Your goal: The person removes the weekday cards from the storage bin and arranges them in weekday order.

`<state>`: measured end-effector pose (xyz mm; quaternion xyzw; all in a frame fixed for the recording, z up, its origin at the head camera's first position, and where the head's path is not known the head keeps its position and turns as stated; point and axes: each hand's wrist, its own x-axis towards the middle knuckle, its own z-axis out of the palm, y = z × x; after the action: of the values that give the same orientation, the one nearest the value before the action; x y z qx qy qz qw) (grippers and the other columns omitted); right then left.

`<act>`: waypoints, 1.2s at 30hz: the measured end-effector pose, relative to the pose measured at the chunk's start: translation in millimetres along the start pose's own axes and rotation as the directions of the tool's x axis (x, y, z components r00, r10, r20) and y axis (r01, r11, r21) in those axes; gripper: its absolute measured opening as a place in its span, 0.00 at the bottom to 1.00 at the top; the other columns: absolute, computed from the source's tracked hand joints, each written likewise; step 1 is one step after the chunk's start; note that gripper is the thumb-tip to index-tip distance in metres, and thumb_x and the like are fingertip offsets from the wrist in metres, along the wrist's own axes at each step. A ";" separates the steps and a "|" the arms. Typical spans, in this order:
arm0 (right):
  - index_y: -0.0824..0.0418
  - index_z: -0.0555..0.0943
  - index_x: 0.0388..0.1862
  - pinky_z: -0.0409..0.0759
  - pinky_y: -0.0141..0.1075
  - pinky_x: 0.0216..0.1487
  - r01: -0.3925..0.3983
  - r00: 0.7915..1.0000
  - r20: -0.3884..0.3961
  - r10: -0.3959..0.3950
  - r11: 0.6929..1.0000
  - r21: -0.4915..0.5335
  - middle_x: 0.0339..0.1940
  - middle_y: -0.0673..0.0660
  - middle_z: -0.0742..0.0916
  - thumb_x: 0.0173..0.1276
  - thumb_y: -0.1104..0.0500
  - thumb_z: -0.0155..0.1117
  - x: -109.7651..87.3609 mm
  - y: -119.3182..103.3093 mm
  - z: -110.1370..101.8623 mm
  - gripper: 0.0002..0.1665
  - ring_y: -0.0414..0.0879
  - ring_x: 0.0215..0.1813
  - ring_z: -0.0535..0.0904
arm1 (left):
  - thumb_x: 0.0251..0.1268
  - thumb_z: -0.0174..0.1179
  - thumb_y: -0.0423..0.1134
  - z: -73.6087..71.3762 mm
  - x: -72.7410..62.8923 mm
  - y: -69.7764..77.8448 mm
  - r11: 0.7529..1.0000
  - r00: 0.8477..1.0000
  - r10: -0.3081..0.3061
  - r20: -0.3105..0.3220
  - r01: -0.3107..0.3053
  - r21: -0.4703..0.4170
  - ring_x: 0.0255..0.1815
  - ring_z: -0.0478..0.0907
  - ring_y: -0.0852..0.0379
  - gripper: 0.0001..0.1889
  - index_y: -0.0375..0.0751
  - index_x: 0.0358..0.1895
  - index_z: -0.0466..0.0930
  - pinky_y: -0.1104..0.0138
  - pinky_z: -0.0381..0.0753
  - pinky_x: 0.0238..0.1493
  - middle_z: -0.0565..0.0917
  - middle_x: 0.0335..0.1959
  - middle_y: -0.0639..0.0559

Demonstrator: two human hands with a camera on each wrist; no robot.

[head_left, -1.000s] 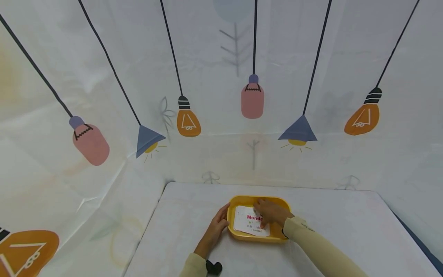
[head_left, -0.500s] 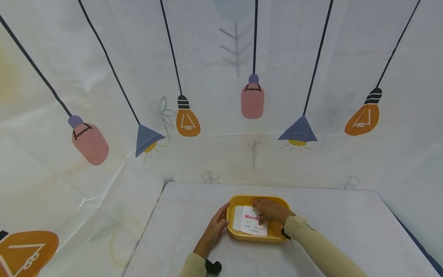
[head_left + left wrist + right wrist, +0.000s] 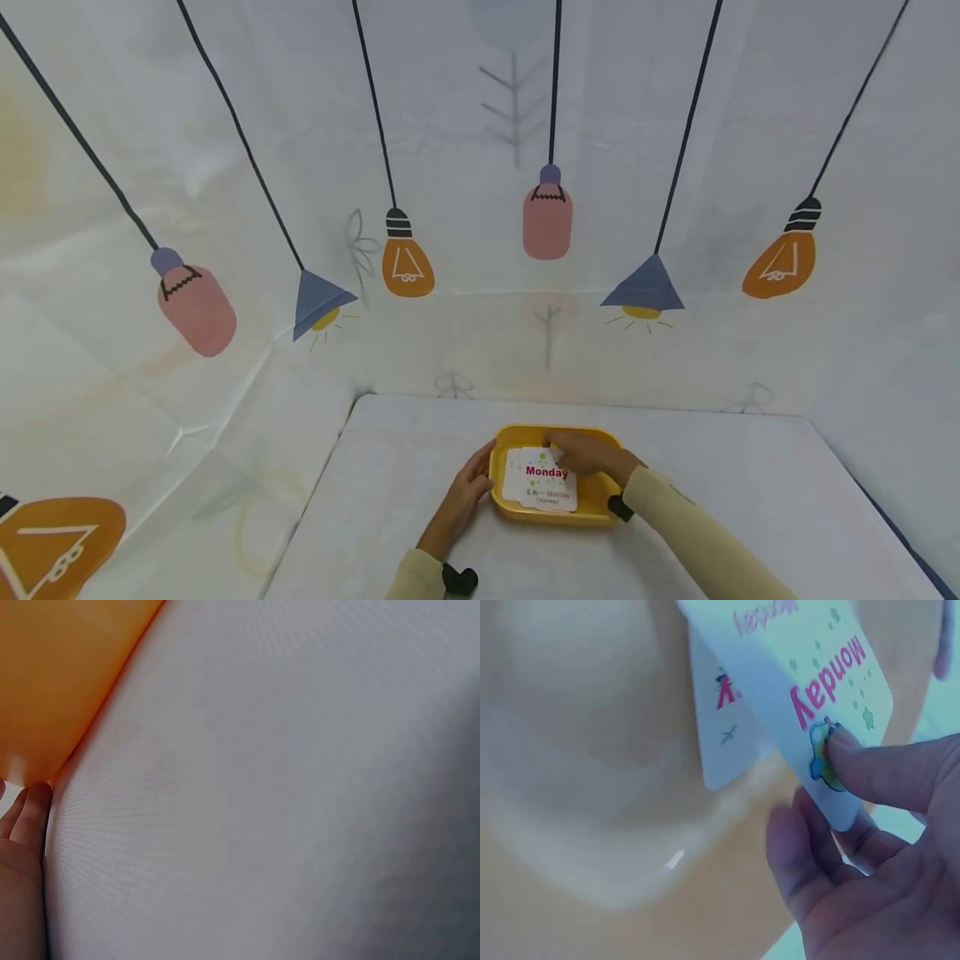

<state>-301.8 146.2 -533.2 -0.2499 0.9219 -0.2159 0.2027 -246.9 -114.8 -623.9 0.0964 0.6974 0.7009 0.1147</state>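
A yellow tray (image 3: 615, 507) stands on the table with white cards inside. The top flash card (image 3: 546, 492) reads "Monday" in pink letters, with Chinese characters below. My right hand (image 3: 592, 457) reaches over the tray from the right and pinches this card's edge between thumb and fingers. In the right wrist view the pinched card (image 3: 810, 667) is tilted up, and another card (image 3: 727, 735) with pink print lies beneath it. At the tray's left side, my left hand (image 3: 459, 498) touches the outer wall, its fingers fairly straight. The left wrist view shows only fingertips (image 3: 34, 810) against the yellow wall.
The white table (image 3: 405, 450) extends around the tray, its far edge meeting a pale wall sheet (image 3: 465, 342) printed with hanging lamps. Dark bands with cameras sit at both wrists, the left one (image 3: 460, 581) just above the table.
My right hand has shifted slightly left and toward the card's upper edge, uncovering the whole word "Monday". The top card has moved slightly left. My left hand stays at the tray's side.
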 end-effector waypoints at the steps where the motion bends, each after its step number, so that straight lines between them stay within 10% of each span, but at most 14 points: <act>1: 0.56 0.76 0.53 0.82 0.45 0.46 -0.001 1.000 0.001 0.001 1.000 0.029 0.43 0.52 0.83 0.71 0.67 0.59 -1.2 1.5 -0.3 0.14 0.45 0.39 0.75 | 0.69 0.48 0.32 0.3 -0.1 -0.3 1.000 1.000 -0.003 -0.002 0.003 0.001 0.81 0.54 0.47 0.34 0.59 0.78 0.58 0.50 0.58 0.78 0.58 0.81 0.51; 8: 0.56 0.77 0.55 0.87 0.43 0.32 -0.025 1.000 0.003 0.025 0.971 0.240 0.38 0.55 0.80 0.72 0.67 0.58 -10.9 11.2 -4.7 0.15 0.45 0.30 0.79 | 0.69 0.48 0.32 -0.9 0.9 -1.6 1.000 1.000 0.015 0.011 -0.015 0.017 0.81 0.53 0.44 0.35 0.56 0.79 0.57 0.51 0.60 0.77 0.56 0.81 0.48; 36: 0.61 0.77 0.67 0.86 0.36 0.35 0.063 0.995 -0.098 -0.026 0.915 0.399 0.48 0.57 0.85 0.75 0.61 0.56 -47.7 44.4 -38.6 0.22 0.45 0.35 0.82 | 0.69 0.47 0.31 -2.0 1.8 -3.9 1.000 0.999 0.029 0.018 -0.029 0.002 0.81 0.53 0.43 0.34 0.53 0.79 0.57 0.53 0.61 0.77 0.56 0.81 0.46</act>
<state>-299.1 218.5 -510.9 -0.2138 0.8603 -0.4160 0.2027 -249.1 -116.1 -627.8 0.1128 0.6955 0.7009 0.1110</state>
